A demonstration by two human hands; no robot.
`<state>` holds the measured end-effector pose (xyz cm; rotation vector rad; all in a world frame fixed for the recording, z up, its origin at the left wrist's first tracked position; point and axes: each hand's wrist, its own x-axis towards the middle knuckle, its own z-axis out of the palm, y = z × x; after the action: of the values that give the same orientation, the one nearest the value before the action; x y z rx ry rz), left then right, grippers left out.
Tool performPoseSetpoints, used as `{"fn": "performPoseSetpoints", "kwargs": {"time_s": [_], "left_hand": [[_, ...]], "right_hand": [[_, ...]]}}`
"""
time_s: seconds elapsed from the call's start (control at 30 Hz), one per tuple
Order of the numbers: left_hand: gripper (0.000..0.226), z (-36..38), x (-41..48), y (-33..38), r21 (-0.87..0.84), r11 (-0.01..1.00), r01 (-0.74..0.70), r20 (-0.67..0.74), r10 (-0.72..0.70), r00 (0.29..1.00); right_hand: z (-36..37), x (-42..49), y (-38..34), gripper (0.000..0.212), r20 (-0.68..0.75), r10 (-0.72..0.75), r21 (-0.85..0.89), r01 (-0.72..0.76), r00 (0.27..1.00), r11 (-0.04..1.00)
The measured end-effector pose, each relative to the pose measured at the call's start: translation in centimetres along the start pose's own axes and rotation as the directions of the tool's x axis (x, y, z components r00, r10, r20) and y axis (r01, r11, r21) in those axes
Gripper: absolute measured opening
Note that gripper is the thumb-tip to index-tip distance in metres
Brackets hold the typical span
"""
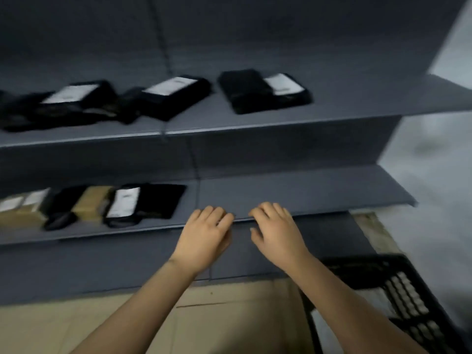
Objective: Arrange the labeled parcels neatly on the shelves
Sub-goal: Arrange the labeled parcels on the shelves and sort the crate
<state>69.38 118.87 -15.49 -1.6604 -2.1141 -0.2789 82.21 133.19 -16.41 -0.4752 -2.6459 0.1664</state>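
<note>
Black crate (398,290) on floor, right. Left hand (204,233) and right hand (274,231) at lower shelf (306,192) front edge, fingers relaxed, close together, holding nothing; contact unclear through blur. Labeled parcels (122,204) lie left there. Black parcels (263,90) sit on upper shelf (370,98).

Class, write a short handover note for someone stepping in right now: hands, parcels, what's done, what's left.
Left hand and right hand: both empty, fingers relaxed, at the lower shelf's front edge.
Upper shelf: three black labeled parcels. Lower shelf: brown and black parcels at its left.
Done: parcels on both shelves.
Left: straighten the overlapping ones; check the black crate on the floor, contents unclear.
</note>
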Motion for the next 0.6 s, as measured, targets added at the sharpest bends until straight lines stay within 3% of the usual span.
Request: {"fn": "performPoseSetpoints", "kwargs": {"time_s": [0.2, 0.6], "left_hand": [[0.029, -8.7, -11.1, -12.2, 0.158, 0.956, 0.245, -0.106, -0.23, 0.967], [0.028, -24.2, -31.6, -32.0, 0.387, 0.73, 0.564, -0.229, -0.516, 0.825]], "right_hand": [[2.1, 7.6, -16.8, 0.027, -0.026, -0.33, 0.067, 0.331, 0.944, 0.941], [6.2, 16.8, -49.8, 0.022, -0.183, -0.608, 0.247, 0.634, 0.773, 0.732]]}}
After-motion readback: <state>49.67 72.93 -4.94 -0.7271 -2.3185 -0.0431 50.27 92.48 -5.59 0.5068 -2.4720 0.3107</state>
